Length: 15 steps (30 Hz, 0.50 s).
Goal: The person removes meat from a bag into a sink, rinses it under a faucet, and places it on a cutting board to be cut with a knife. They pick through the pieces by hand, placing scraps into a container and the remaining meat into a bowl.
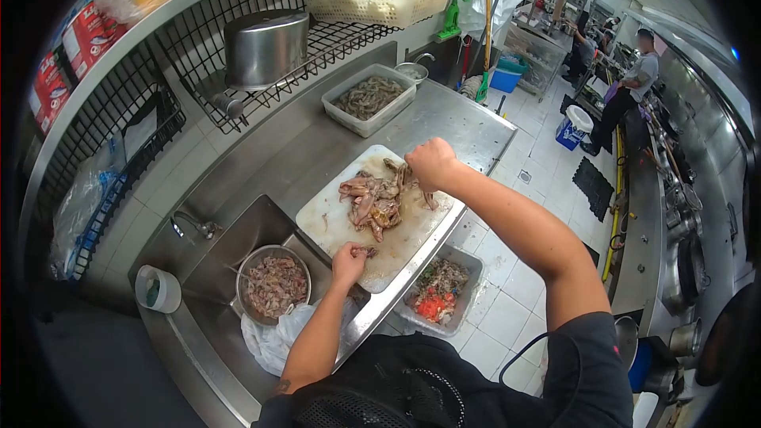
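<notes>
On the sink counter lies a white cutting board (315,214) with a heap of brownish-pink squid (376,202) on it. My left hand (347,265) is at the board's near left edge, its fingers pinching a small dark piece of squid (368,251). Over the board's far right side, my right hand (432,164) is closed like a fist, beside the heap. What it grips, if anything, is hidden behind the fingers. A metal bowl of cut squid pieces (275,285) stands in the sink (261,218), left of my left hand.
A plastic tub of shrimp (369,101) stands behind the board. Below the counter edge, a grey bin (468,301) holds scraps. A white plastic bag (273,341) lies by the bowl. Above hangs a wire rack (333,38) with a pot (265,47). Two people (634,71) stand farther off.
</notes>
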Each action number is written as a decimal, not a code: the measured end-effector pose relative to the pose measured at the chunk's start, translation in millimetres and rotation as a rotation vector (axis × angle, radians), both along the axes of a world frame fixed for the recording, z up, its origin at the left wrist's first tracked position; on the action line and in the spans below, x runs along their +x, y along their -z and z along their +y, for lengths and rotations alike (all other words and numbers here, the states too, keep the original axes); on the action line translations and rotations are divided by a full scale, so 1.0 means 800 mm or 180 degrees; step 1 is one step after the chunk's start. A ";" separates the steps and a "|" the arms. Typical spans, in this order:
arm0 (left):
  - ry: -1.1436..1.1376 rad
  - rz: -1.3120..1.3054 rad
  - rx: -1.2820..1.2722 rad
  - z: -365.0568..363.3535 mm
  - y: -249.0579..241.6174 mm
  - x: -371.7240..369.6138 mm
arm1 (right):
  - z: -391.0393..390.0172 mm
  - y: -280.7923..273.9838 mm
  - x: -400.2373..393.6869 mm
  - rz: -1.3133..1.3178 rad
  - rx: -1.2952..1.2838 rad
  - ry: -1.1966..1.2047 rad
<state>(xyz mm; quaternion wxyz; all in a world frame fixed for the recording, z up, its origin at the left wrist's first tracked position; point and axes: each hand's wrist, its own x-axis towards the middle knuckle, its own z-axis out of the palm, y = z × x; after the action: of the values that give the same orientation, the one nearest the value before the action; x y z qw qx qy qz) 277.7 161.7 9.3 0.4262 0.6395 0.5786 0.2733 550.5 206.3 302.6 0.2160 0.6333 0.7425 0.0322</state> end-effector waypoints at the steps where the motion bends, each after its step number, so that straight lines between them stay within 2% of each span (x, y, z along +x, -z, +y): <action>1: 0.0020 -0.0053 -0.0001 0.001 -0.001 -0.001 | 0.000 0.000 -0.002 -0.0203 0.0030 -0.0137; 3: 0.0024 -0.0107 0.0004 0.004 0.005 -0.009 | 0.000 0.008 -0.004 -0.0408 0.0067 -0.0290; 5: -0.0039 -0.0474 -0.0029 0.006 0.015 -0.010 | -0.008 0.010 -0.001 -0.0498 0.0570 -0.0407; 7: -0.0050 -0.0687 -0.0168 0.011 0.029 -0.013 | -0.019 0.010 0.000 -0.0516 0.0702 -0.0422; 9: -0.0053 -0.0896 -0.0320 0.011 0.028 -0.014 | -0.033 -0.008 -0.004 -0.0528 0.0821 -0.0428; 11: -0.0003 -0.0966 -0.0338 0.008 0.017 -0.015 | -0.047 -0.037 -0.007 -0.0276 0.0208 0.0046; 13: -0.0017 -0.0884 -0.0280 0.002 0.015 -0.016 | -0.073 -0.039 0.007 0.0367 0.0572 0.0518; 15: -0.0357 -0.0906 0.0113 -0.004 0.019 -0.021 | -0.105 -0.016 0.024 0.1185 0.0896 0.1147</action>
<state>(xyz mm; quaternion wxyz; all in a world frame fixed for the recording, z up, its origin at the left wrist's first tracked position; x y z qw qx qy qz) 260.7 158.5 -5.6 0.4765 0.5684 0.5422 0.3948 570.0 122.3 315.4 -0.0118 0.7736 0.6332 -0.0208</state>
